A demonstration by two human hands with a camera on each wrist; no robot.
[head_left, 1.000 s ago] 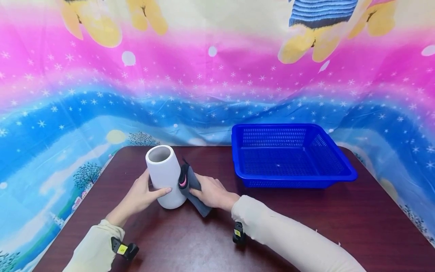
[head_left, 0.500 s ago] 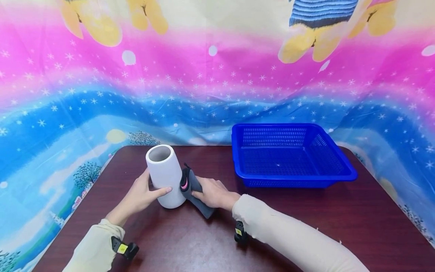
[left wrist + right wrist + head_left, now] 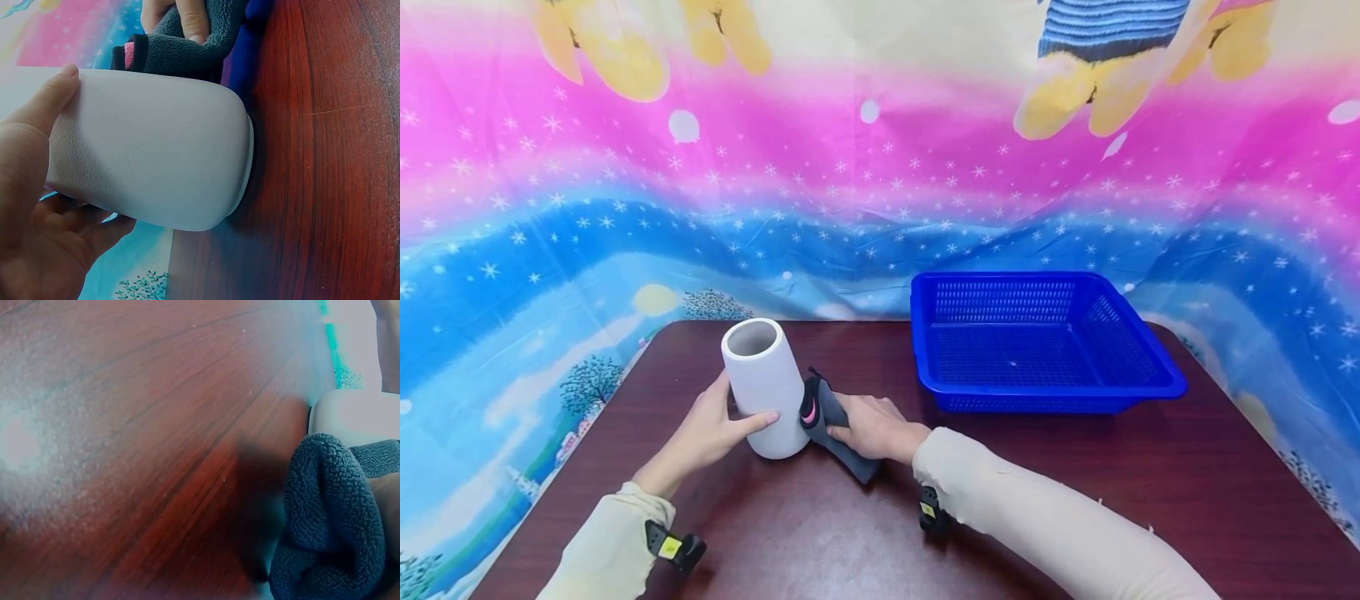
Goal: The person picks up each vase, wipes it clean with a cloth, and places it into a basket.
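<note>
A white vase (image 3: 766, 385) with an open round top stands on the table, its base near the wood in the left wrist view. My left hand (image 3: 711, 432) grips it from the left, thumb across the front and the other fingers behind. In my right hand (image 3: 874, 427) is a folded dark grey towel (image 3: 852, 457) with black edging and a bit of pink, held against the vase's right side. The fuzzy towel (image 3: 334, 512) bunches beside the vase's lower end (image 3: 356, 415) in the right wrist view, where most of the right hand is hidden.
A blue perforated plastic basket (image 3: 1052, 392) sits at the back right of the dark wooden table (image 3: 1037, 483). Behind the table hangs a colourful printed cloth (image 3: 850, 183). Each sleeved wrist wears a small black camera.
My right hand and the towel have slid slightly right and toward the front along the vase's side. The left hand and the vase have stayed put.
</note>
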